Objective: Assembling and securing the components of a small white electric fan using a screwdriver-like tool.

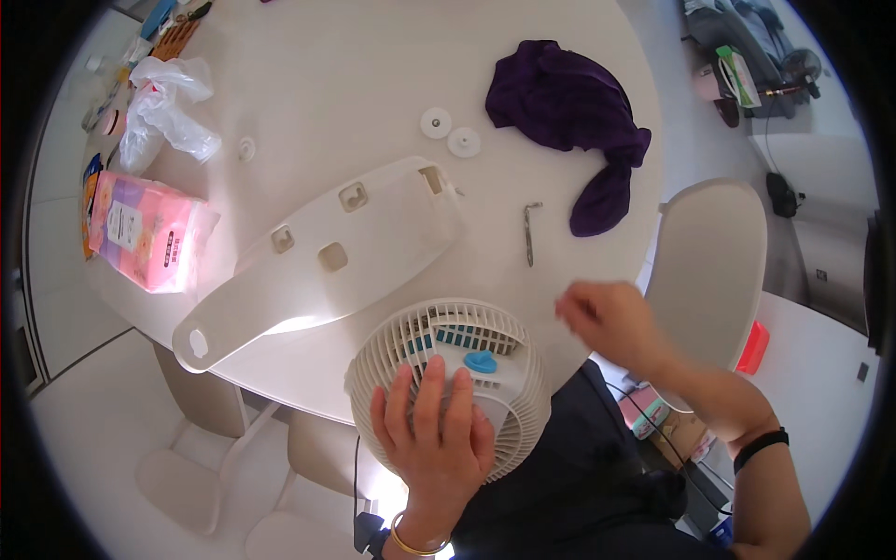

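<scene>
Cream plastic under my left hand (434, 443), fingers spread, unclenched on the fan (504, 385): light, even pressure should steady it best; right of the fan, my right hand (611, 322), curled, blurred, any hold I cannot tell; beyond the fan, a metal tool (528, 233)

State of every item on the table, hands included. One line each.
Left hand: fingers extended, resting on the fan
Right hand: curled, blurred, off the fan; grip unclear
Fan: at table edge, blue knob facing up
Long white panel: lying on table
Metal tool: lying loose
Two white discs: lying close together
Purple cloth: crumpled
Plastic bag: crumpled
Pink pack: lying down
</scene>
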Demonstrator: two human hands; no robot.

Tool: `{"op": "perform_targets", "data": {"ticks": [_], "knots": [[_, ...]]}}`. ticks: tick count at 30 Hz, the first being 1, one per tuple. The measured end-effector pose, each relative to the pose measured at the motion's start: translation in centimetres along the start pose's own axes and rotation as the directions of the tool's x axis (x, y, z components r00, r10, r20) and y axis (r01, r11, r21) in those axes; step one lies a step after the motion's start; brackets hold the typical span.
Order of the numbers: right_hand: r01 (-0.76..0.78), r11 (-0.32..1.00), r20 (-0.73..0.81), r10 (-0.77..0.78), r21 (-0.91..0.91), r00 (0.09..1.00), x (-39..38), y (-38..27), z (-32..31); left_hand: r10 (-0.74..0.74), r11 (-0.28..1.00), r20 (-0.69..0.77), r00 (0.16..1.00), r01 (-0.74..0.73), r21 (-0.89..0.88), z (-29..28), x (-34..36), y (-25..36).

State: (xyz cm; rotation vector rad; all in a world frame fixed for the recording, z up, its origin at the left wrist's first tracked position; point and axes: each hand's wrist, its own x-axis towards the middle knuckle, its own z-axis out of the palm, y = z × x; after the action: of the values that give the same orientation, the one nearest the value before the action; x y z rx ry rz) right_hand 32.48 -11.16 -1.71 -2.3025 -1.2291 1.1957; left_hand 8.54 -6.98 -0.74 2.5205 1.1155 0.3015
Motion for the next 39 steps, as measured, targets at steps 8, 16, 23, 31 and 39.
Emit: {"op": "perform_targets", "data": {"ticks": [8,16,23,31,39], "knots": [[-0.042,0.908,-0.316,-0.101,-0.417,0.943,9.5,1.8,1.4,0.018,0.999,-0.032,0.999,-0.017,0.032,0.2,0.2,0.1],[-0.054,0.949,-0.341,-0.058,-0.312,0.938,9.8,2.5,2.5,-0.015,1.000,-0.072,0.997,0.016,0.017,0.5,0.3,0.1],[0.044,0.928,-0.198,0.032,0.370,0.980,3.5,0.6,0.0,-0.024,0.999,-0.050,0.998,0.026,0.040,0.3,0.3,0.2],[0.424,0.880,-0.323,-0.345,0.214,0.881,-3.1,1.9,1.2,-0.016,0.999,-0.058,0.998,0.018,0.034,0.3,0.6,0.4],[0.616,0.787,-0.362,-0.566,0.031,0.741,-2.1,2.3,2.4,-0.047,0.999,-0.106,0.993,0.049,0.018,0.8,0.5,0.3]]}}
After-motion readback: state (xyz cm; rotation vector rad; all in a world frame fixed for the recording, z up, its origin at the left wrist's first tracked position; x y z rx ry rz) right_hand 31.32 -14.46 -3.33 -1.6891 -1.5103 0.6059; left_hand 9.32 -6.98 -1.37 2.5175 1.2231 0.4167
